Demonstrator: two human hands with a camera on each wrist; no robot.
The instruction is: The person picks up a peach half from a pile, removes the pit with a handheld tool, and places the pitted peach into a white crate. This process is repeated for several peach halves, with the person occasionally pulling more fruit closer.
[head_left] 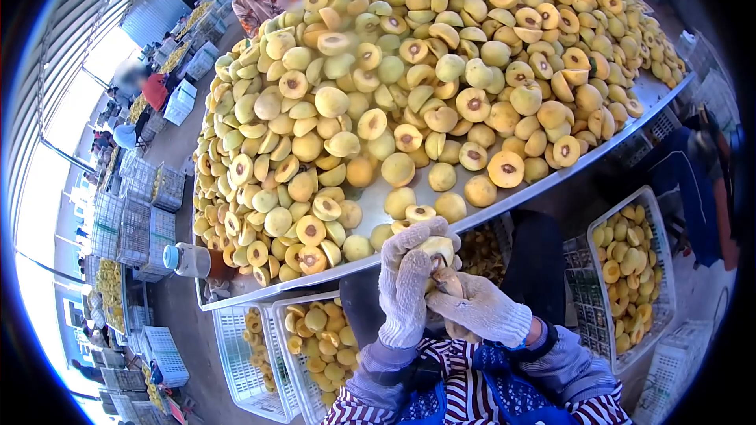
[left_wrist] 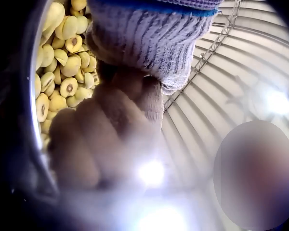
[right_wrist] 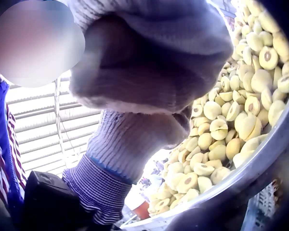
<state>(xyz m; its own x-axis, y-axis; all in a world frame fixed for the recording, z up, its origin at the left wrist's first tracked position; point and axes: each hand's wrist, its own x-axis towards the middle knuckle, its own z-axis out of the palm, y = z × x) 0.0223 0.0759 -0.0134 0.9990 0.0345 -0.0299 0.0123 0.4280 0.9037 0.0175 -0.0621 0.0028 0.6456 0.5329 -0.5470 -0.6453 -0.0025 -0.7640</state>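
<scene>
In the head view my gloved left hand (head_left: pixel 405 279) grips a yellow peach half (head_left: pixel 438 249) just in front of the table edge, fingers curled round it. My gloved right hand (head_left: pixel 488 308) meets it from the right and pinches a small, shiny brownish thing (head_left: pixel 449 282) against the fruit; I cannot tell its kind. Both wrist views show the hands close together, the left glove's ribbed cuff (right_wrist: pixel 120 144) below the right glove (right_wrist: pixel 149 62). Before the hands, a large heap of halved yellow peaches (head_left: pixel 409 138), many with pits showing, covers the metal table.
The table's raised metal rim (head_left: pixel 543 182) runs just beyond my hands. White crates of peach halves stand below: one crate (head_left: pixel 665 299) at right, another (head_left: pixel 285 323) at left. A bottle (head_left: pixel 189 260) lies at the left table corner. Another person (head_left: pixel 256 0) is across the heap.
</scene>
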